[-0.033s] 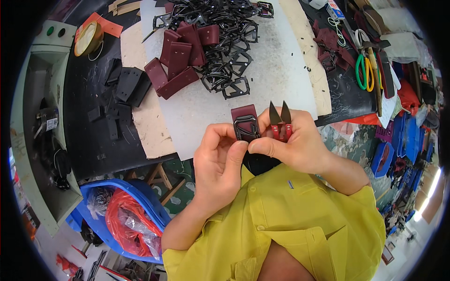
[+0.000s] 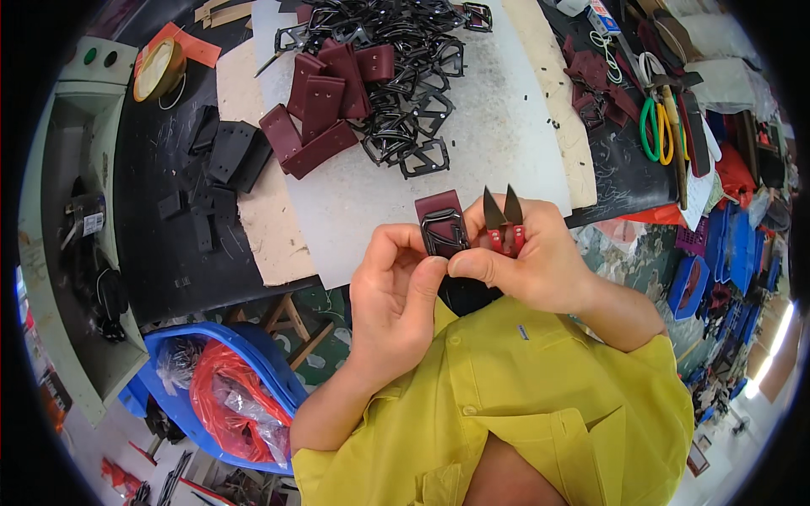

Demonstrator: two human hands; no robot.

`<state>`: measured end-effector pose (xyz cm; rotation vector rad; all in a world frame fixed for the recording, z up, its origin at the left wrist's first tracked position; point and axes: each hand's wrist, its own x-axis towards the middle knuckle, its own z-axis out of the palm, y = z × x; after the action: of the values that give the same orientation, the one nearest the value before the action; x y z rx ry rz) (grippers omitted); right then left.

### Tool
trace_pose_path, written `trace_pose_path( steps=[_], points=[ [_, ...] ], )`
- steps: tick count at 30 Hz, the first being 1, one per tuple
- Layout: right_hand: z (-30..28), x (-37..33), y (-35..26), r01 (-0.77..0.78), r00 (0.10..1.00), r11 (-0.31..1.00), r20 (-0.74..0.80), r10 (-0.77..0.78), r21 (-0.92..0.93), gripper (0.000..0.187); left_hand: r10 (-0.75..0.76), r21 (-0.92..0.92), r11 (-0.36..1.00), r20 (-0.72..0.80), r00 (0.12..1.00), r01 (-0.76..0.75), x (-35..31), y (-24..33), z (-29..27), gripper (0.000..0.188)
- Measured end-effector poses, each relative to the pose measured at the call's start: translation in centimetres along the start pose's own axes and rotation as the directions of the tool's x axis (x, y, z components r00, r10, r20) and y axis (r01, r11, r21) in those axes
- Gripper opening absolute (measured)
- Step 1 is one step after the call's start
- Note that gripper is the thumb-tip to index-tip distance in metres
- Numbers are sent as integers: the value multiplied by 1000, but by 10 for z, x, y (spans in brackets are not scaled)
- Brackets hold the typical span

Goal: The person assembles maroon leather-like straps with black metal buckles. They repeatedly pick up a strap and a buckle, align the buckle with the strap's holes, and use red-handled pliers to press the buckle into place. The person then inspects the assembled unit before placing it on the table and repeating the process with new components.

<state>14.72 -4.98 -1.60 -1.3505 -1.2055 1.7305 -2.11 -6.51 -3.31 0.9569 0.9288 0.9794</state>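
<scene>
A black metal belt buckle on a short maroon strap piece is held between both hands at the near edge of the white sheet. My left hand pinches its left and lower side between thumb and fingers. From the right, my right hand presses its thumb tip near the buckle's lower corner. Tucked in that same hand are red-handled thread snips, blades pointing up and apart. Fingers hide part of the strap's lower end.
Beyond my hands lie a heap of black buckles and several folded maroon strap pieces. Black strap pieces sit to the left; more maroon pieces and green-handled scissors at right. A blue tub stands below the table's left.
The snips' blades have dipped very slightly in my right hand. Both hands keep their grip on the buckle.
</scene>
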Motion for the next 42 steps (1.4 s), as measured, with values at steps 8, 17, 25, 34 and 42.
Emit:
trace_pose_path(
  steps=[8,17,25,34,42],
  points=[
    [-9,7,-6,-232,968,891,185,170,390,15,-167,-222,962,-7,986,162,5,8,-5,18],
    [-10,8,4,695,642,387,282,-713,-606,28,-312,-161,943,-113,943,292,6,20,-23,23],
    [-10,16,-3,299,954,877,92,-286,-376,16,-211,30,976,-129,969,216,6,29,-8,21],
    [4,10,6,512,813,669,51,-580,-540,20,-39,256,965,-62,997,54,7,19,-4,8],
    [5,17,3,265,951,855,-27,-308,-445,17,-224,-87,973,-152,963,212,11,11,-17,9]
  ],
)
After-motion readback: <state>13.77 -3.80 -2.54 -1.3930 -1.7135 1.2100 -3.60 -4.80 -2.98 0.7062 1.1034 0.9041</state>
